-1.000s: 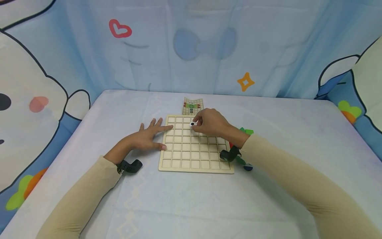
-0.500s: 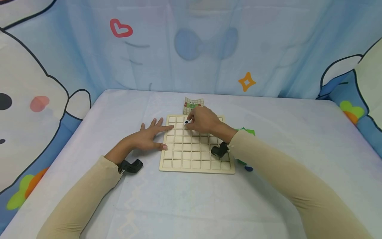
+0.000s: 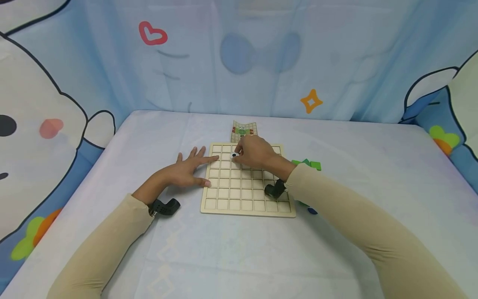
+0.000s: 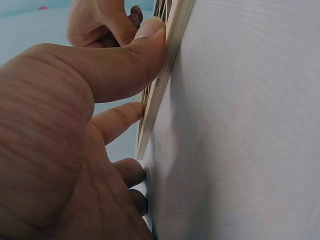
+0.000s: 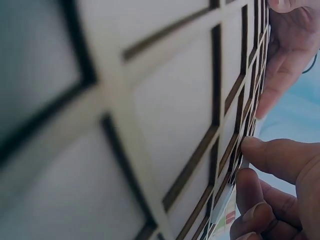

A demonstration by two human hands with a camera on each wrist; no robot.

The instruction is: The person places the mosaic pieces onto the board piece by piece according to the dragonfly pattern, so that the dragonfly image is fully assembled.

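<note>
Right hand (image 3: pixel 257 152) shifted left over grid board (image 3: pixel 240 182) since second ago, pinching white black-dotted tile (image 3: pixel 234 155). Tile now at third column from left, near far edge; seated or not, cannot tell. Left hand (image 3: pixel 184 172) unchanged: spread, touching board's left side.

The right hand (image 3: pixel 255 153) pinches a black-dotted white tile (image 3: pixel 234 155) over the grid board (image 3: pixel 235 193); the left hand (image 3: pixel 183 172) touches its edge
</note>
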